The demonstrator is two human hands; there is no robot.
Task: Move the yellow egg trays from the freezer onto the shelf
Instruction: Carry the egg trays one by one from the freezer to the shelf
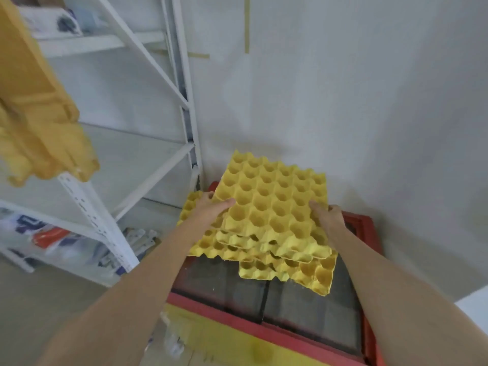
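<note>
A loose stack of yellow egg trays (266, 241) lies on the freezer's red-framed glass lid (229, 283) in the room's corner. The top yellow egg tray (272, 199) is tilted up at its near edge. My left hand (211, 207) grips its left side, thumb on top. My right hand (327, 215) holds its right side. More yellow egg trays (39, 114) sit on the white shelf (87, 204) at the upper left, overhanging its edge.
The white metal shelf unit stands left of the freezer, with diagonal braces (148, 186). Bagged packages (50, 236) fill its lowest level. White walls close in behind and to the right of the freezer.
</note>
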